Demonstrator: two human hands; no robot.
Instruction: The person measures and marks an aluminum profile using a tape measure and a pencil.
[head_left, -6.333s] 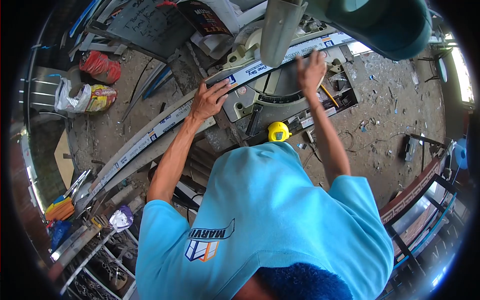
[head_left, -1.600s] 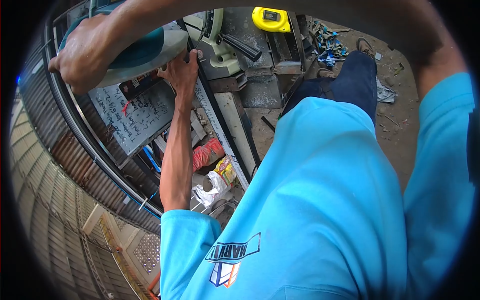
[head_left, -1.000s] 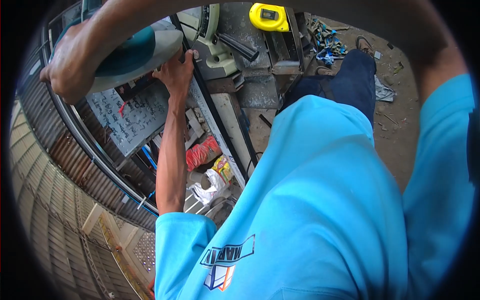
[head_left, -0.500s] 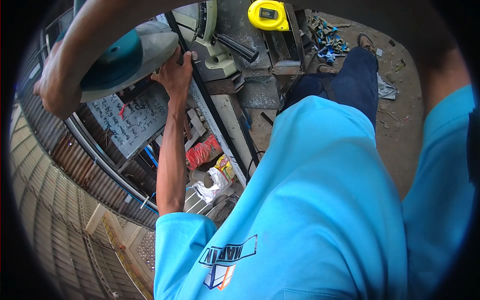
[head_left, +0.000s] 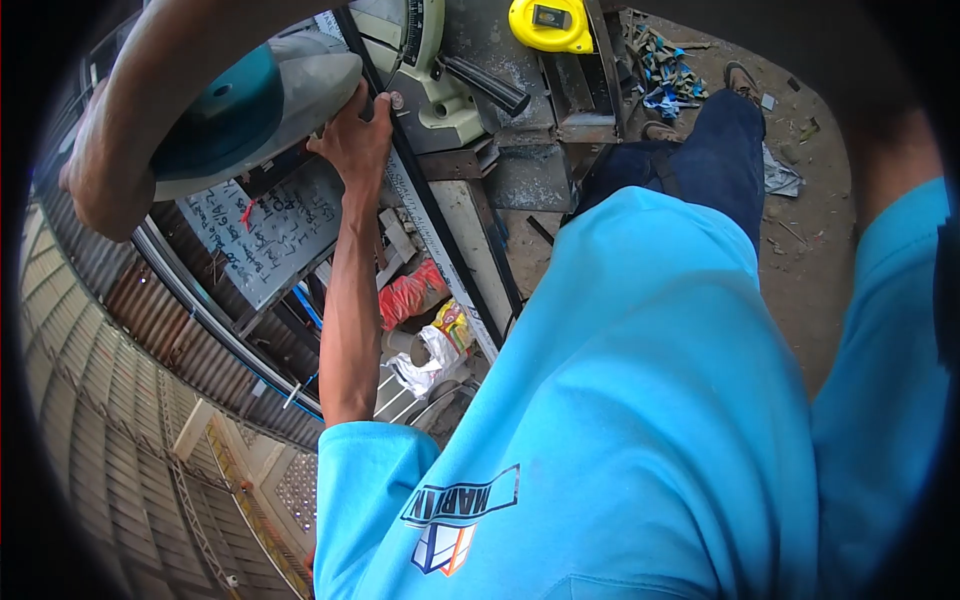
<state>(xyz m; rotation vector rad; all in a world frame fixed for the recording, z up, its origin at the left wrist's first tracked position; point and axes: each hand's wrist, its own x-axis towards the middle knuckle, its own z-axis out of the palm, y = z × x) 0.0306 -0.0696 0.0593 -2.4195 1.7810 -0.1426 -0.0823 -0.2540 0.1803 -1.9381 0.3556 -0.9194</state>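
My left hand is closed on a long dark aluminium bar with a printed white strip, its fingers beside the tip of the saw's guard. The miter saw, with a teal body and grey guard, is at upper left above the bar. My right arm crosses the top of the view, and my right hand is bent round the saw's far side. Its fingers and the handle are mostly hidden. A black-handled lever and pale angle scale of the saw base lie right of the bar.
A yellow tape measure sits at the top by a metal channel. Scraps and blue offcuts litter the floor near my feet. Under the bar are a red bag, a white bag and a written-on board.
The view has shifted slightly, so the bench and tape measure appear a little further right. The saw body and my right wrist are slightly further left. My left hand keeps its place on the bar.
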